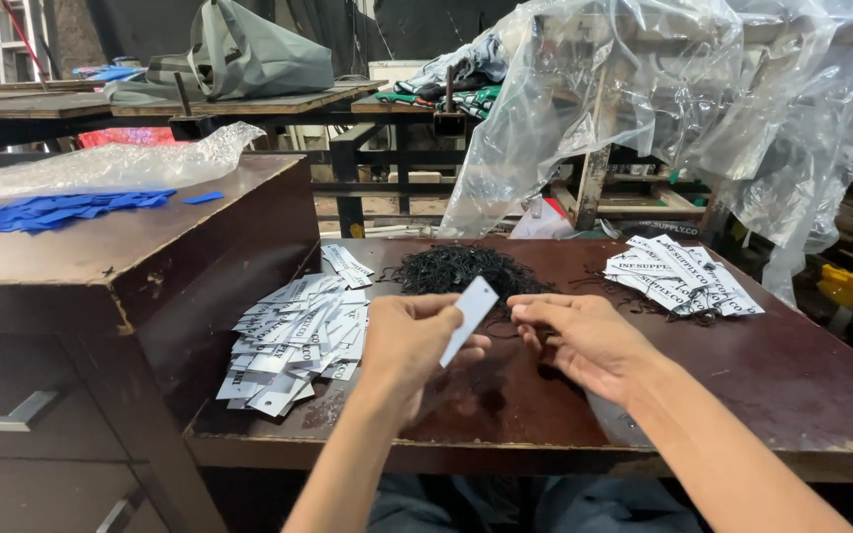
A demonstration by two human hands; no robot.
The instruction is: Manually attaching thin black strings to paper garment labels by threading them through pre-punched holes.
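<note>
My left hand (412,341) pinches a small white rectangular tag (470,316), held up edge-on above the brown table (772,385). Just to its right, my right hand (584,341) has its fingertips pinched together close to the tag's upper end, apparently on a thin black string that is hard to make out. A tangled heap of black strings (461,268) lies beyond both hands. A loose pile of white printed tags (298,341) lies to the left of my left hand. Another pile of tags (678,274), with strings among them, lies at the far right.
A taller brown cabinet (120,266) with drawers stands at the left, carrying blue fabric pieces (51,210) and a clear plastic bag (120,163). Clear plastic sheeting (683,109) drapes over a wooden frame behind the table. A grey bag (249,54) rests on a far bench.
</note>
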